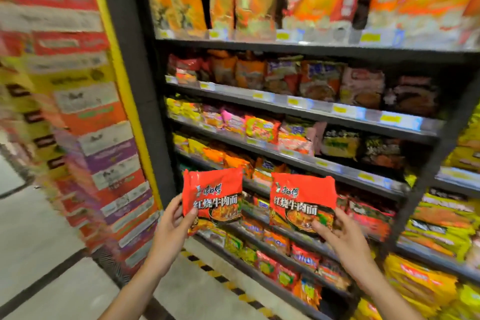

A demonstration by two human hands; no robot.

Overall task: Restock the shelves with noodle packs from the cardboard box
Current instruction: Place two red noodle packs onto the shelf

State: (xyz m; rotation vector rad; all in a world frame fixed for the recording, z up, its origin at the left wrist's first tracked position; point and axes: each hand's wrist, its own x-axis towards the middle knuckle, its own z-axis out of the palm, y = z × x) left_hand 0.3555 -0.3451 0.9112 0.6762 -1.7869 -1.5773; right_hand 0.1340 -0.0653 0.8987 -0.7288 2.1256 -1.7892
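Carrying two packs to the shelving unit [298, 114]; we judge placing comes next.
Our left hand [174, 223] grips one red noodle pack [213, 189] by its lower corner, our right hand [337, 234] pinches the other noodle pack [302, 197]; both hover before the lower shelves, needing a matching slot.

Two hands each hold up a red noodle pack before dark shelving [298, 122] crowded with packets: the left hand [171, 226] grips one pack [213, 192], the right hand [342, 236] another [302, 197]. At nine o'clock rises a blurred wall of stacked cartons [78, 112]; at six o'clock, yellow-and-black floor tape [223, 280].
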